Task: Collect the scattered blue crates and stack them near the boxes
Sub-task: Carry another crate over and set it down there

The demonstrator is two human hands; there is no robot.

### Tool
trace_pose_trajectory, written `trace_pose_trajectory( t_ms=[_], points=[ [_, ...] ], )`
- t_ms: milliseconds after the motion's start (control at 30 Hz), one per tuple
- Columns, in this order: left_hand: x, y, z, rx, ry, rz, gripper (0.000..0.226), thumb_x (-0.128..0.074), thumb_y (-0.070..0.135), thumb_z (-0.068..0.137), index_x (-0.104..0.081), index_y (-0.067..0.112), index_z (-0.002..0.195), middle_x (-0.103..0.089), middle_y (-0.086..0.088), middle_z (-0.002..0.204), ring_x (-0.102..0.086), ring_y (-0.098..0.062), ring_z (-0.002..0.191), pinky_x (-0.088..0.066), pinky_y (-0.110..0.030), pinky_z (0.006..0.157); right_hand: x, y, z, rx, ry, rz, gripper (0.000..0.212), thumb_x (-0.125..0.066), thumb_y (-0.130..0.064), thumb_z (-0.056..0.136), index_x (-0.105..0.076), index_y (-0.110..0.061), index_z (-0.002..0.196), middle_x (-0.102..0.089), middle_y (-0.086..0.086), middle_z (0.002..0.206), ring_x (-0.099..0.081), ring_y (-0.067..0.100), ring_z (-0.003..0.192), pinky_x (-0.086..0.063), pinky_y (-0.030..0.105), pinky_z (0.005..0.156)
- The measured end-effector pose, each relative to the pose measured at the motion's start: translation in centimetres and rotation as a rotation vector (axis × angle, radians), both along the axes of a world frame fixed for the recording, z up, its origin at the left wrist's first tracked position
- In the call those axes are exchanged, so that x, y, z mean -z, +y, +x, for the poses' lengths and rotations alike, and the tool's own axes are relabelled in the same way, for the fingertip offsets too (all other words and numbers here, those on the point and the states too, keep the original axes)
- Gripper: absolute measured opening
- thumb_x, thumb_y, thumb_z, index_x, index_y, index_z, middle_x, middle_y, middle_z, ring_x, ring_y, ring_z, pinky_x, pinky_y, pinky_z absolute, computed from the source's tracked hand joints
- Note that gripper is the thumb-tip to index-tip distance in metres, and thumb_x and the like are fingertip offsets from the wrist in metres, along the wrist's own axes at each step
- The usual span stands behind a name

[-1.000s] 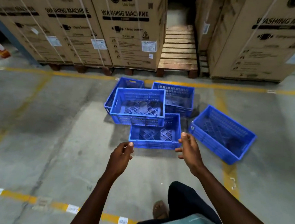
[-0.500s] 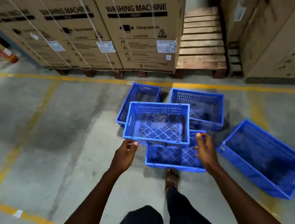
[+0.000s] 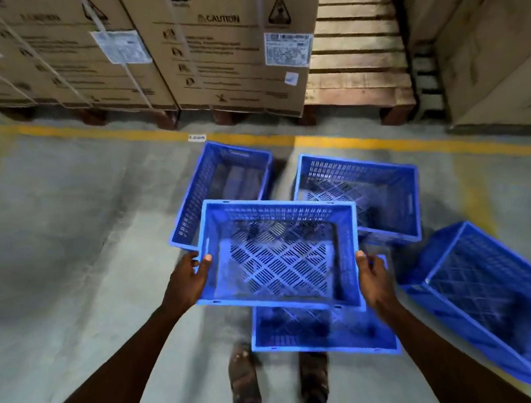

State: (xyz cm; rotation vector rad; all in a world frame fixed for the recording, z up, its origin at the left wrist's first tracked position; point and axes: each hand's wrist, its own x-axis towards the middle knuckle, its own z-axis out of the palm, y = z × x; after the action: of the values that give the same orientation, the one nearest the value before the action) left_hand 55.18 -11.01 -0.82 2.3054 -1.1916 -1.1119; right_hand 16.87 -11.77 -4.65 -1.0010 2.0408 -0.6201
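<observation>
Several blue plastic crates cluster on the concrete floor before the cardboard boxes (image 3: 229, 45). The top crate (image 3: 278, 254) sits above a lower crate (image 3: 325, 333), which shows beneath its near edge. My left hand (image 3: 188, 280) grips the top crate's left rim, thumb over the edge. My right hand (image 3: 373, 275) grips its right rim. Two more crates stand behind: one at the back left (image 3: 224, 179), one at the back right (image 3: 381, 192). A further crate (image 3: 494, 294) lies angled at the right.
Washing-machine boxes on pallets line the back. A bare wooden pallet (image 3: 357, 51) fills the gap between them. A yellow floor line (image 3: 380, 143) runs in front of the boxes. My feet (image 3: 243, 378) stand just behind the lower crate. Open concrete lies to the left.
I have stepped closer to the crates. Both hands reached forward from empty air and now hold the top crate's side rims.
</observation>
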Motion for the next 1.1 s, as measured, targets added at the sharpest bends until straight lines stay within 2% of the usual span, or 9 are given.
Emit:
trace_pose_trajectory(
  t_ms=[100, 200, 267, 333, 433, 500, 567, 800, 1100],
  points=[
    [8.9, -4.2, 2.6, -0.017, -0.074, 0.019, 0.057, -0.053, 0.056, 0.092, -0.061, 0.003, 0.111, -0.069, -0.022, 0.101, -0.065, -0.041, 0.099, -0.048, -0.045, 0.086, 9.0, -1.9, -1.2, 0.061, 0.054, 0.076, 0.079, -0.029, -0.083, 0.086, -0.058, -0.009, 0.080, -0.063, 0.013, 0.077, -0.062, 0.030, 0.080, -0.044, 0.041, 0.073],
    [14.5, -7.3, 3.9, -0.102, -0.100, 0.060, 0.067, -0.040, 0.063, 0.094, -0.062, 0.001, 0.106, -0.067, -0.029, 0.101, -0.063, -0.046, 0.100, -0.046, -0.047, 0.087, 12.7, -4.3, -1.4, 0.100, 0.052, 0.144, 0.077, -0.031, -0.076, 0.090, -0.064, -0.006, 0.092, -0.069, 0.021, 0.094, -0.065, 0.037, 0.095, -0.044, 0.041, 0.079],
    [17.3, -8.6, 4.3, -0.143, -0.054, 0.102, 0.062, -0.033, 0.060, 0.098, -0.062, 0.005, 0.100, -0.066, -0.029, 0.106, -0.062, -0.045, 0.103, -0.045, -0.044, 0.087, 13.5, -5.9, -1.3, 0.107, 0.025, 0.114, 0.093, -0.023, -0.083, 0.085, -0.066, -0.003, 0.100, -0.068, 0.026, 0.101, -0.064, 0.041, 0.100, -0.042, 0.040, 0.079],
    [20.3, -9.2, 5.5, -0.200, 0.008, 0.127, 0.069, -0.031, 0.071, 0.092, -0.062, 0.010, 0.100, -0.066, -0.028, 0.107, -0.063, -0.045, 0.102, -0.048, -0.044, 0.089, 14.0, -6.9, -1.9, 0.122, 0.024, 0.119, 0.088, -0.025, -0.073, 0.095, -0.068, 0.003, 0.107, -0.066, 0.032, 0.108, -0.061, 0.046, 0.108, -0.042, 0.043, 0.086],
    [23.3, -9.1, 6.6, -0.296, 0.149, 0.110, 0.072, -0.035, 0.083, 0.081, -0.062, 0.016, 0.084, -0.068, -0.023, 0.086, -0.068, -0.038, 0.074, -0.055, -0.046, 0.075, 16.4, -7.6, -3.1, 0.172, -0.004, 0.147, 0.096, -0.021, -0.086, 0.085, -0.069, -0.003, 0.086, -0.071, 0.022, 0.090, -0.068, 0.039, 0.091, -0.051, 0.045, 0.085],
    [22.5, -9.3, 5.7, -0.373, 0.282, 0.084, 0.055, -0.043, 0.067, 0.092, -0.055, 0.016, 0.077, -0.056, -0.014, 0.067, -0.056, -0.023, 0.046, -0.044, -0.033, 0.056, 17.6, -8.0, -3.1, 0.225, -0.138, 0.187, 0.074, -0.030, -0.071, 0.096, -0.065, -0.007, 0.082, -0.065, 0.015, 0.073, -0.063, 0.026, 0.059, -0.052, 0.037, 0.059],
    [22.6, -9.7, 5.3, -0.405, 0.367, 0.082, 0.050, -0.044, 0.061, 0.096, -0.051, 0.015, 0.076, -0.048, -0.009, 0.061, -0.044, -0.018, 0.038, -0.035, -0.025, 0.048, 17.8, -8.6, -2.5, 0.279, -0.263, 0.194, 0.059, -0.034, -0.063, 0.100, -0.056, -0.010, 0.084, -0.054, 0.011, 0.064, -0.046, 0.018, 0.040, -0.038, 0.023, 0.041],
    [19.6, -9.8, 5.6, -0.410, 0.365, 0.075, 0.057, -0.039, 0.065, 0.095, -0.051, 0.016, 0.070, -0.040, -0.002, 0.051, -0.032, -0.016, 0.035, -0.028, -0.025, 0.046, 14.6, -8.9, -2.0, 0.268, -0.299, 0.263, 0.062, -0.031, -0.067, 0.099, -0.050, -0.016, 0.069, -0.044, 0.003, 0.054, -0.038, 0.016, 0.038, -0.029, 0.021, 0.042],
    [-0.4, -4.5, 8.0, -0.452, 0.413, 0.051, 0.057, -0.045, 0.063, 0.094, -0.058, 0.010, 0.077, -0.040, -0.003, 0.051, -0.033, -0.016, 0.034, -0.030, -0.024, 0.044, -4.6, -5.3, -0.8, 0.233, -0.336, 0.208, 0.062, -0.034, -0.067, 0.098, -0.051, -0.016, 0.069, -0.045, 0.003, 0.051, -0.039, 0.017, 0.039, -0.030, 0.023, 0.042]
  ],
)
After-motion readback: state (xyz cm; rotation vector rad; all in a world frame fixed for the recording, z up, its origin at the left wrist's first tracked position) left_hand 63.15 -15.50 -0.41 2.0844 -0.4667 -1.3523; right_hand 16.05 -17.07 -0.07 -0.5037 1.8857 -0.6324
